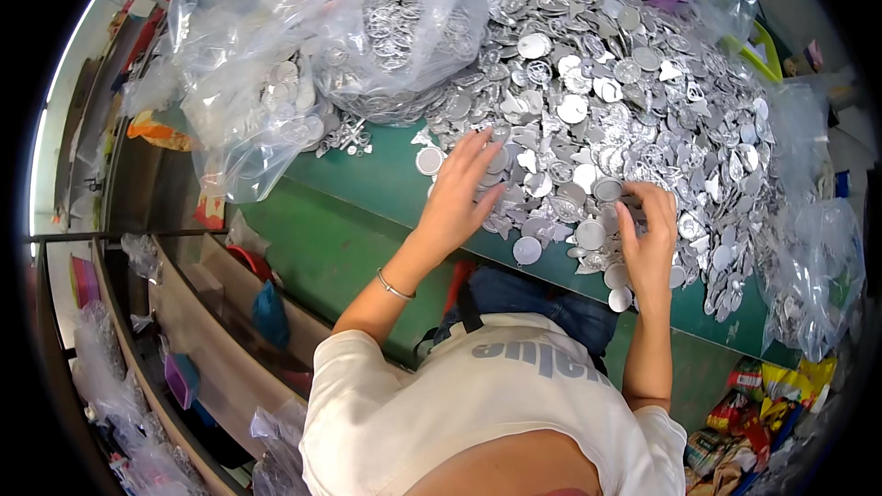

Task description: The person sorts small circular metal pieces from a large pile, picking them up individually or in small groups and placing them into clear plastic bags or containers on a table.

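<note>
On grn table (pixel 386 168), metal pcs (pixel 571 108); L hand (pixel 450 202), fingers (pixel 467 154) spread; R hand (pixel 651 243), fingers parted; grey shirt lettering (pixel 514 350)

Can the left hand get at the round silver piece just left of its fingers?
Likely yes: the left hand is close beside the round silver piece, which lies at the edge of the metal pile, with nothing seen covering it.

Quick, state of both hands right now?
Left hand: open, fingers spread at the pile of metal pieces.
Right hand: partly curled at the pile; can't tell whether it grips a piece.
</note>
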{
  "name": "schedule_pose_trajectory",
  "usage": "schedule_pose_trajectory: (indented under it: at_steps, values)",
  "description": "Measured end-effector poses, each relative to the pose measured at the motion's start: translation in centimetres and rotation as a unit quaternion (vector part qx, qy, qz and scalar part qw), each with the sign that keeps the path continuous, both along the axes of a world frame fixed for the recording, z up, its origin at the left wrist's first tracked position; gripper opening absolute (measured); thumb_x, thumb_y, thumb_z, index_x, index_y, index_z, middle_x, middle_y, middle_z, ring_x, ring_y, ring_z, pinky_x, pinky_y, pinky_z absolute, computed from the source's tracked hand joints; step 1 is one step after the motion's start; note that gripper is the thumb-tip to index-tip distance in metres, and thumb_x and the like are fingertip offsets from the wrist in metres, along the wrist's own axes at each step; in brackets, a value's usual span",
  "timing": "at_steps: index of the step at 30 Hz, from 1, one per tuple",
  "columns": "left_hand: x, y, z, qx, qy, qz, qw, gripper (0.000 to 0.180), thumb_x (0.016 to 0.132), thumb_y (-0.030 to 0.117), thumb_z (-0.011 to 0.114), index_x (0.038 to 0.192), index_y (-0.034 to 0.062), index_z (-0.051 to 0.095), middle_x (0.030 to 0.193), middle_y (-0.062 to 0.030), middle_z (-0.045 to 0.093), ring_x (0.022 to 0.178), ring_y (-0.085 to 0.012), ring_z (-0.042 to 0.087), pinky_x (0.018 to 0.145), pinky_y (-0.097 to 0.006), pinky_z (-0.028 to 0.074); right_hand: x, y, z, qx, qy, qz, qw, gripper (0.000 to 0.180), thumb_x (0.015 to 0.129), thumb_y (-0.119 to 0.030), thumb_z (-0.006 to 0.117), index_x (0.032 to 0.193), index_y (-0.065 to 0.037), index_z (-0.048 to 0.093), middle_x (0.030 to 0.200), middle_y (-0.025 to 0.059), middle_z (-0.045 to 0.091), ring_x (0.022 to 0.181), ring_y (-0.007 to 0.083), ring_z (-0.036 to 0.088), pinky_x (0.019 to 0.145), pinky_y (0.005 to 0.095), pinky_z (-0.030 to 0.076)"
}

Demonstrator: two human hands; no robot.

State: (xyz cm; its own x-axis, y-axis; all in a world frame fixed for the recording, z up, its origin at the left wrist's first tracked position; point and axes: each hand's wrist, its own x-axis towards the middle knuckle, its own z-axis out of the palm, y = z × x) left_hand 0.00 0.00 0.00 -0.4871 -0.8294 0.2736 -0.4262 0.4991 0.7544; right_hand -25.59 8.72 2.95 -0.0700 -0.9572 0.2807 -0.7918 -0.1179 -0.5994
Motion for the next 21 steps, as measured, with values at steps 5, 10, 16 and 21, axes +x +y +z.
schedule_pose_trajectory:
  at_steps: [5,10,16,21]
  values:
    - [-2.3,-0.4,-1.0,-0.1,-0.164,0.024,0.981,0.047,0.078,0.018,0.064,0.123,0.0152,0.049,0.14,-0.0113,0.031,0.128,-0.0399,0.026,0.101,-0.059,0.019,1.8,-1.1,0.5,-0.058,0.181,0.02,0.981,0.045,0.07,-0.009,0.069,0.113,-0.009,0.054,0.119,0.0089,0.048,0.112,0.0306,0.042,0.093,0.0446,0.03]
    - [-2.4,0.2,-1.2,-0.094,-0.165,0.052,0.98,0.042,0.081,0.016,0.06,0.122,0.0151,0.05,0.142,-0.0119,0.028,0.13,-0.0416,0.023,0.101,-0.061,0.015,0.3,-0.8,-1.1,-0.115,0.197,-0.047,0.972,0.032,0.07,-0.001,0.06,0.101,-0.008,0.056,0.118,0.0094,0.047,0.114,0.0324,0.04,0.095,0.0464,0.027]
    - [-3.3,3.8,-0.3,-0.096,-0.077,0.034,0.992,0.046,0.072,0.013,0.069,0.115,0.0095,0.053,0.137,-0.0153,0.031,0.129,-0.0409,0.024,0.101,-0.061,0.015,1.6,-0.6,-0.8,-0.121,0.162,-0.064,0.977,0.037,0.068,0.003,0.055,0.104,-0.005,0.055,0.116,0.0135,0.047,0.113,0.0327,0.041,0.095,0.0461,0.027]
    - [-4.0,7.0,-0.7,-0.059,-0.141,0.058,0.987,0.043,0.068,0.014,0.073,0.107,0.007,0.055,0.131,-0.0151,0.035,0.127,-0.0412,0.027,0.1,-0.062,0.016,4.2,-2.0,-1.8,-0.072,0.176,-0.011,0.982,0.034,0.068,-0.012,0.07,0.099,-0.006,0.056,0.119,0.0122,0.045,0.119,0.0334,0.037,0.097,0.0528,0.024]
